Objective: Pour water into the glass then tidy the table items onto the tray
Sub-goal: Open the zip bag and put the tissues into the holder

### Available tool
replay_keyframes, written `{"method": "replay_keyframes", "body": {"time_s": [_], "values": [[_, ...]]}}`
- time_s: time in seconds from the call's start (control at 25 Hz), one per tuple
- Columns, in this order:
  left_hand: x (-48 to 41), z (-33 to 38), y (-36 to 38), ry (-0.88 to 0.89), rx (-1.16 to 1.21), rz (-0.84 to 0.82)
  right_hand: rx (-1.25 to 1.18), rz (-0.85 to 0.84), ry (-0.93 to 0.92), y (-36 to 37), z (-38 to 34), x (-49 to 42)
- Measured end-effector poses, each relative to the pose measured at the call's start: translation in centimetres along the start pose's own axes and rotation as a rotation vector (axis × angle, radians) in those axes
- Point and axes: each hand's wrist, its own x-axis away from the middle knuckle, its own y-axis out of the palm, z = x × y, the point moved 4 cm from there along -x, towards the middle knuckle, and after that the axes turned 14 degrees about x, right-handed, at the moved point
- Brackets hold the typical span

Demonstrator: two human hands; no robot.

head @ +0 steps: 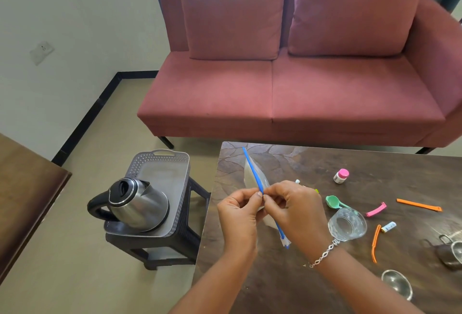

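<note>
While the left hand [237,210] and the right hand [297,211] pinch the bag [250,178], the glass [347,225] sits just right of them.

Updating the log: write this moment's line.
left hand pinches zip bag | right hand pinches it | kettle on tray

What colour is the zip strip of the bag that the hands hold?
Blue: the zip strip shows best in the head view, the only one.

Metal cup [451,255] cut by rt edge; sm. items [297,181] behind rt hand [297,211] unclear.
</note>
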Motion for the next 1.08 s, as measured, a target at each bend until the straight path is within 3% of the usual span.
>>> {"method": "replay_keyframes", "body": {"time_s": [0.28, 0.6, 0.76, 0.92, 1.08], "values": [[-0.1, 0.2, -1.1, 0.076, -0.198, 0.044, -0.089, -0.043, 0.125, 0.5, 0.5, 0.4], [-1.5, 3.0, -3.6, 0.332, -0.623, 0.141, -0.082, 0.028, 0.264, -0.3, 2.7, 0.1], [-1.4, 3.9, -3.0, 0.504, -0.792, 0.110, -0.080, 0.017, 0.286, -0.2, 3.2, 0.0], [-0.2, 3.3, -1.0, 0.671, -0.917, -0.066, 0.041, 0.037, 0.107, 0.4, 2.4, 0.0], [0.6, 2.4, -0.2, 0.808, -1.003, -0.148, 0.291, 0.177, -0.371, 0.9, 0.9, 0.6]]}}
